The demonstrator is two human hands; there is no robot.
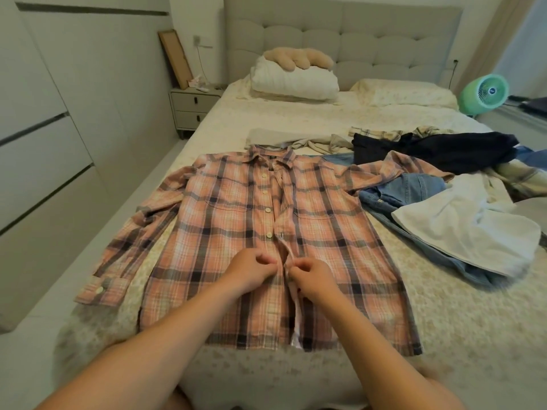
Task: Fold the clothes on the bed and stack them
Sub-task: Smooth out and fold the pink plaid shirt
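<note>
You've got the pink plaid shirt spread flat, front side up, across the near part of the bed, collar pointing toward the headboard and hem closest to you. One sleeve trails off toward the left edge of the mattress with its cuff lying flat, the other runs right and disappears into the heap of clothes. Both your hands are down on the button placket in the lower middle of the shirt: your left hand has its fingers curled in, pinching the button-side edge, and your right hand is pinching the other edge right next to it, knuckles nearly touching. Whether a button is actually between your fingertips, I can't tell, it's hidden. Above your hands the placket sits slightly apart with a row of white buttons showing, and below them it gapes a little at the hem. To the right of the shirt there's the unfolded pile: a white garment lying on top of some denim, a dark navy piece behind those, and a pale checked thing at the far right. A beige garment lies just past the collar. Up by the headboard there's a white pillow with a tan plush cushion on it, a nightstand on the left, and a green fan on the right.
</note>
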